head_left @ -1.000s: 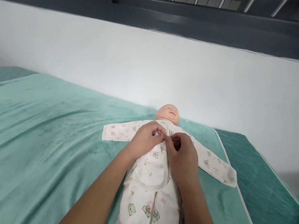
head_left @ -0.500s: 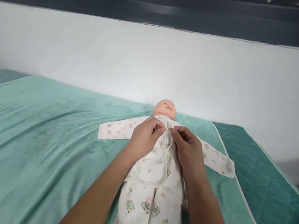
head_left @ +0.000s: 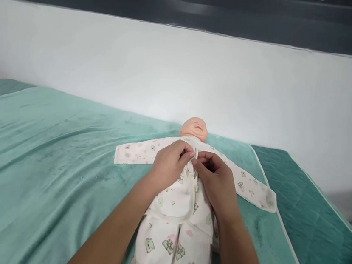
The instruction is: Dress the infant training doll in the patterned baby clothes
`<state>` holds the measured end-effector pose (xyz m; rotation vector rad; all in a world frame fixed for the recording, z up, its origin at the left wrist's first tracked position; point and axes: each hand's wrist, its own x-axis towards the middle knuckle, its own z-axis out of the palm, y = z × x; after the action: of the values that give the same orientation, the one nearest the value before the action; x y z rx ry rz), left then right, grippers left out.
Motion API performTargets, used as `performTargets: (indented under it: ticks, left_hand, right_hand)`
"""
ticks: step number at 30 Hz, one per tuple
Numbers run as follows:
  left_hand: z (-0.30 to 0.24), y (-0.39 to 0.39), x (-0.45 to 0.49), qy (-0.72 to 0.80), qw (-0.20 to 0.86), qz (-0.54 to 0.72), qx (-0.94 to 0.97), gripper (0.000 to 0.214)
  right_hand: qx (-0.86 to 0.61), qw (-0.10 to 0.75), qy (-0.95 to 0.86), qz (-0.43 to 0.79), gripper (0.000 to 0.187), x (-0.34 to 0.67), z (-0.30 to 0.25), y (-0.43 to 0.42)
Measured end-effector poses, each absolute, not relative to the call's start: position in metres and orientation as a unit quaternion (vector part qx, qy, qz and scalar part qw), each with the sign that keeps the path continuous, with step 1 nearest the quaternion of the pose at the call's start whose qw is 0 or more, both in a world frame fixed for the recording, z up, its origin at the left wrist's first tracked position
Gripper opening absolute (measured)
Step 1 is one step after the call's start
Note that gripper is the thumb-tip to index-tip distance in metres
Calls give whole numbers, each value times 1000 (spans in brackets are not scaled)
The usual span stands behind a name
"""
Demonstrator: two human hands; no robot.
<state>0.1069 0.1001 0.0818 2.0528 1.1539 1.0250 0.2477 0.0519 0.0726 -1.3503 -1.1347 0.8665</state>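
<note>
A baby doll lies on its back on the green blanket, dressed in a white printed suit with both sleeves spread out sideways. Both my hands rest on the doll's chest. My left hand pinches the thin white tie string at the suit's front flap with its fingertips. My right hand meets it fingertip to fingertip, curled and pinching the same string. The string ends between the fingers are mostly hidden.
The blanket covers a bed that runs along a white wall with a dark window frame above. A darker teal quilted mattress shows at the right, past the blanket's white edge. Broad blanket lies to the doll's left.
My fingertips drew apart half a second ago and have come back together at the tie on the doll's chest. The camera has tilted down a little.
</note>
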Motion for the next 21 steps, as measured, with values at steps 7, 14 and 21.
performTargets:
  ticks: [7,14,21]
  left_hand:
    - [86,98,104,423,335,380,751,15]
    - [86,96,103,409,373,400,730,10]
    - [87,93,106,431,394,401,706,14]
  right_hand:
    - [-580,538,-500,352,24,246,73,54]
    - [-603,512,-535,298,21,243,73,52]
    - [-630,480,-557,249,18,238,75,52]
